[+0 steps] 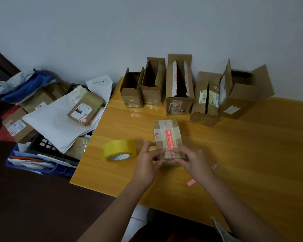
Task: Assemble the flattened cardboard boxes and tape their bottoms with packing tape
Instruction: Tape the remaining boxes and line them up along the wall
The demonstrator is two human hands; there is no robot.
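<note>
Both hands are working the near end of the box [167, 137], which is lying taped side up on the table [252, 154]. A red printed strip is running along its middle seam, its characters too small to read. The left hand [148, 162] is gripping the near-left corner, fingers [151, 144] curled over the top edge. The right hand [192, 160] is pinching the near-right end, fingertips pressing down on the red strip. Just left of the left fingers, the yellow tape roll [119, 150] is lying flat, with small triangle marks on its core. Beyond the fingers, five open boxes [179, 88] are standing along the wall; one is showing "5814" on its label. Near the right wrist, a pink scrap [191, 182] is lying on the wood.
</note>
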